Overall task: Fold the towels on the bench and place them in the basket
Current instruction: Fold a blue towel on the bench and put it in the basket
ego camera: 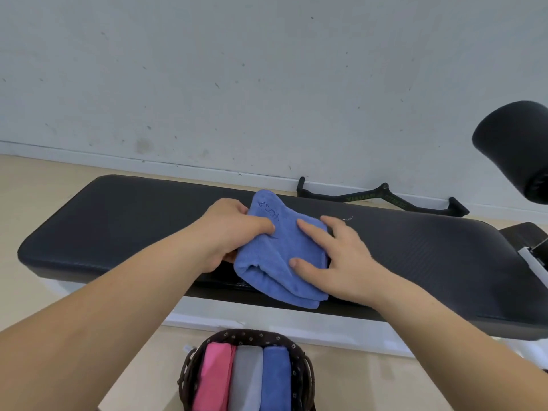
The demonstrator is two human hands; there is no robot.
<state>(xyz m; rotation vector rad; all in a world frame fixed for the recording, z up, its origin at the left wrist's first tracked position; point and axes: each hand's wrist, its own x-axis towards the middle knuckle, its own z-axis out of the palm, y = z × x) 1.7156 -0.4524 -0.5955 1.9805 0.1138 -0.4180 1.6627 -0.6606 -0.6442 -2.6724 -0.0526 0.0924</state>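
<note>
A folded blue towel (277, 247) with "YOGA" stitched on it lies across the middle of the black padded bench (118, 221), its near end hanging over the front edge. My left hand (228, 229) grips the towel's left edge, thumb on top and fingers underneath. My right hand (341, 256) rests on the towel's right side with fingers spread fairly straight. In front of the bench, on the floor, stands a dark woven basket (301, 378) holding three folded towels side by side: pink (215, 378), grey (246, 378) and blue (275, 378).
A white wall rises behind the bench. A black metal bar handle (385, 197) lies on the floor by the wall. A black foam roller pad (513, 149) juts in at the upper right. The bench's white frame (237, 315) runs below the pad.
</note>
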